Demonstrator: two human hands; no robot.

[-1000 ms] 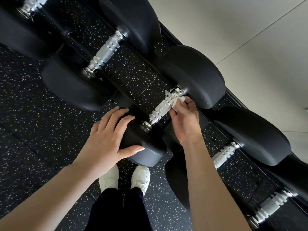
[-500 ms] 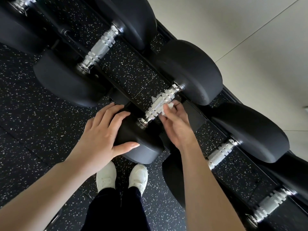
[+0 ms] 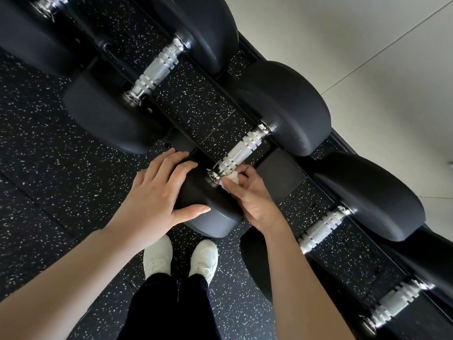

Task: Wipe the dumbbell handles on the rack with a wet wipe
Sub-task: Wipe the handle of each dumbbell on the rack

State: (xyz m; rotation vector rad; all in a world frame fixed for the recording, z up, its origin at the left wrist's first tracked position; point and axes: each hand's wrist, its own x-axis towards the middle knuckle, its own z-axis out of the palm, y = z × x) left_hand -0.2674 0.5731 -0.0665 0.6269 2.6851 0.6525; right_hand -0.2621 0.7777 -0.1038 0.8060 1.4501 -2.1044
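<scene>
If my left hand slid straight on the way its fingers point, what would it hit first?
Probably the bare black rack bar just past the fingertips. The left hand lies on the near dumbbell's black head, fingers pointing up-right toward the speckled shelf. Depth is unclear.

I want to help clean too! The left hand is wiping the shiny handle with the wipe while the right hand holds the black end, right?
Not quite: the hands are swapped. In the head view the right hand pinches the wet wipe against the shiny handle, while the left hand rests on the dumbbell's black end.
</scene>
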